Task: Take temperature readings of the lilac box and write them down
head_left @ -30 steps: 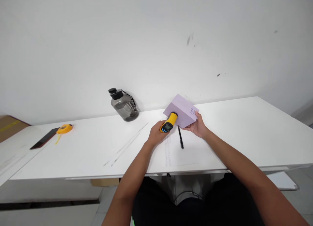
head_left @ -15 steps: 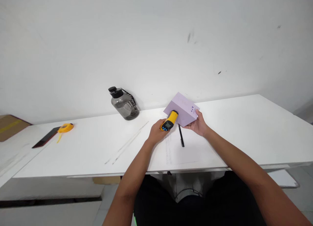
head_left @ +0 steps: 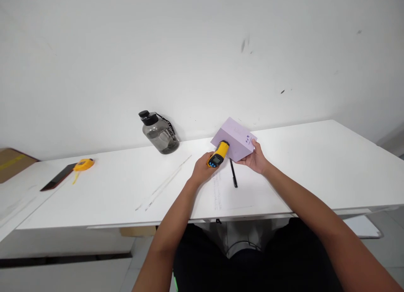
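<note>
One yellow handheld device [head_left: 219, 154] is sitting wrapped in the left hand [head_left: 203, 169], its front end facing a lilac piece [head_left: 238, 134], a box or folded card, which the right hand [head_left: 255, 160] is holding over the white table [head_left: 303, 170]; whether they are touching, I cannot tell. A black pen [head_left: 233, 174] is lying just beside them, and a grey bottle [head_left: 159, 135] is standing farther left.

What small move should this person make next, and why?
Perhaps ease the left hand back slightly: the front of the yellow handheld device it holds looks very close to the lilac box, though I can't tell whether they touch. The right hand is holding the box.
</note>
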Tool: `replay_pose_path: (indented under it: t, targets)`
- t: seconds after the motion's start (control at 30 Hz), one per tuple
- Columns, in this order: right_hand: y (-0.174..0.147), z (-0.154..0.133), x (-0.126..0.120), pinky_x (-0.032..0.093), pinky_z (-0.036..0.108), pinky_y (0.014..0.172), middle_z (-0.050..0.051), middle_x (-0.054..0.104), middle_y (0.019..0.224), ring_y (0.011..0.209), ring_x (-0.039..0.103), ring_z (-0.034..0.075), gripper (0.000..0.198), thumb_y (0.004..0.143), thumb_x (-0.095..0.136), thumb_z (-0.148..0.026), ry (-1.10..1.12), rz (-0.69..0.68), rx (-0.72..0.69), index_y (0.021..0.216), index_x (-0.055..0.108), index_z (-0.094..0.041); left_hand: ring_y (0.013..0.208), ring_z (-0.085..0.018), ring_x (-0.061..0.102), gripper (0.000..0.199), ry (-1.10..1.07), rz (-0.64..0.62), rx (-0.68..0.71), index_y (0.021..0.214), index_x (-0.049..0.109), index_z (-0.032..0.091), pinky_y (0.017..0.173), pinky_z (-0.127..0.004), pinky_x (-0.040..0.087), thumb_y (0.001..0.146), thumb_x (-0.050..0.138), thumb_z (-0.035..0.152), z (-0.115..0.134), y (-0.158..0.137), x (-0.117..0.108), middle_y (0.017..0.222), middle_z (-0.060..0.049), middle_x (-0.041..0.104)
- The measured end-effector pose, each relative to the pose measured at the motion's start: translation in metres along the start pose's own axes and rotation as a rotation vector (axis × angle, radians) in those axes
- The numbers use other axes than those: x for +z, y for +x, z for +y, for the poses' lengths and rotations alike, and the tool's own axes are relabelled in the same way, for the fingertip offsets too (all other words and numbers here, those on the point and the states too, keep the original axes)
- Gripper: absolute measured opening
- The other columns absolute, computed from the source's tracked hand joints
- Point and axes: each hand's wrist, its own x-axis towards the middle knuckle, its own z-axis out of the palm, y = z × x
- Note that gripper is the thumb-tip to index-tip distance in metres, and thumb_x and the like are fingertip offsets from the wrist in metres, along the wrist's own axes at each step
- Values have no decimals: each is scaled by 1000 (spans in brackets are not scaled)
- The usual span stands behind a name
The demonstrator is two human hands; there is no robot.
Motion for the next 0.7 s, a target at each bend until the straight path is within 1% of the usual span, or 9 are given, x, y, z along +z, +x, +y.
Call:
replay_pose_path:
  t: [0.13,0.5,0.6,0.7]
  targets:
    - [0,0,0,50,52,99,8,67,120,100,69,26,59,90,33,-72,4,1,4,126,52,-29,94,-20,65,36,21,-19,-4,116,60,25,80,-32,49,82,66,34,-1,0,1,107,-2,68]
    - [2,0,-2,50,54,100,9,67,118,101,69,27,59,90,34,-71,0,11,2,126,53,-29,98,-20,65,41,8,10,19,120,58,26,84,-32,50,81,68,34,-5,0,2,111,-1,68]
    - [3,1,-2,50,55,99,10,67,117,101,68,28,59,89,34,-72,6,14,2,125,53,-28,97,-20,64,43,3,6,3,120,58,27,83,-32,50,80,70,39,-2,0,1,111,-1,68]
    - [1,3,0,50,56,99,9,67,120,103,68,28,58,89,35,-71,24,26,-23,126,53,-29,95,-20,64,52,-28,-6,-33,119,59,27,81,-32,49,74,77,48,2,1,-1,107,-1,67]
